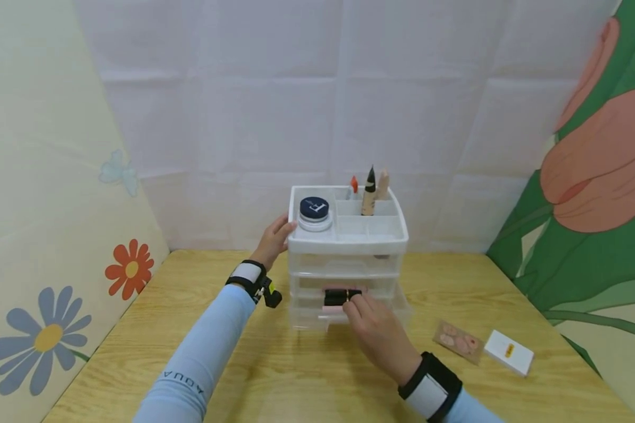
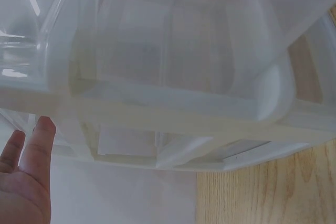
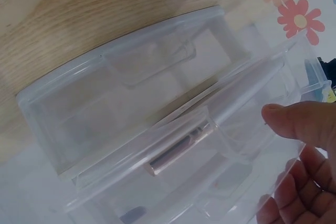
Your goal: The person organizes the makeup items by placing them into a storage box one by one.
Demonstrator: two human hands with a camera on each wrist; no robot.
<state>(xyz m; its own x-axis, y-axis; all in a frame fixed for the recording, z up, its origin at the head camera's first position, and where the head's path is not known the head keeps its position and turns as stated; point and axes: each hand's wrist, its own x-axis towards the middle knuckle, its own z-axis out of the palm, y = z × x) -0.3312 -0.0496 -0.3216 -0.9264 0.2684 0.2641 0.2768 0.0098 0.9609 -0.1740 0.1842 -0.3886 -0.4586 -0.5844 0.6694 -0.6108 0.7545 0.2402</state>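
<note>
A white organizer [image 1: 347, 242] with clear drawers stands on the table. My left hand [image 1: 273, 241] rests against its left side near the top rim; in the left wrist view its fingers [image 2: 41, 148] look fairly straight. Before the lower drawers is my right hand [image 1: 378, 332], its fingertips beside black tubes [image 1: 336, 296], probably lipsticks. In the right wrist view, a shiny tube [image 3: 178, 151] lies inside a clear drawer [image 3: 220, 166]. There my thumb [image 3: 286, 121] stands apart from loosely bent fingers at the plastic edge, with nothing visibly pinched. The bottom drawer [image 3: 126, 77] sticks out.
On the organizer's top sit a dark-lidded round jar [image 1: 314, 212], a beige tube with a black pointed cap [image 1: 368, 197], and a red-tipped stick [image 1: 354, 185]. To the right on the table lie a palette [image 1: 458, 341] and a white box [image 1: 509, 352]. A white cloth [image 1: 233, 129] hangs behind.
</note>
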